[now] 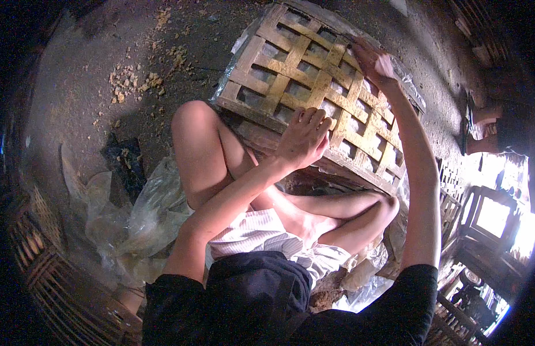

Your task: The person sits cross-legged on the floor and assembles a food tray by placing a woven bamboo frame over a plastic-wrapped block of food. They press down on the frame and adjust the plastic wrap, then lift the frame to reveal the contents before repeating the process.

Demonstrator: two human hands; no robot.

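Note:
A woven bamboo lattice panel [313, 72] in a wooden frame lies slanted in front of my crossed legs, with clear plastic sheeting showing beneath and around it. My left hand [305, 137] rests at the panel's near side, its fingers curled down against the strips; what they hold, if anything, is hidden. At the far right side, my right hand [373, 62] reaches over the lattice. Its fingers are bent together at the end of a bamboo strip [336, 55], and their tips are partly out of sight.
Crumpled clear plastic [143, 222] lies on the floor to my left, beside a dark piece of material [124, 164]. Yellowish crumbs [135, 81] are scattered farther off. Slatted bamboo frames [54, 277] stand at the left. Another person's arm [483, 130] shows at the right, near wooden furniture [489, 216].

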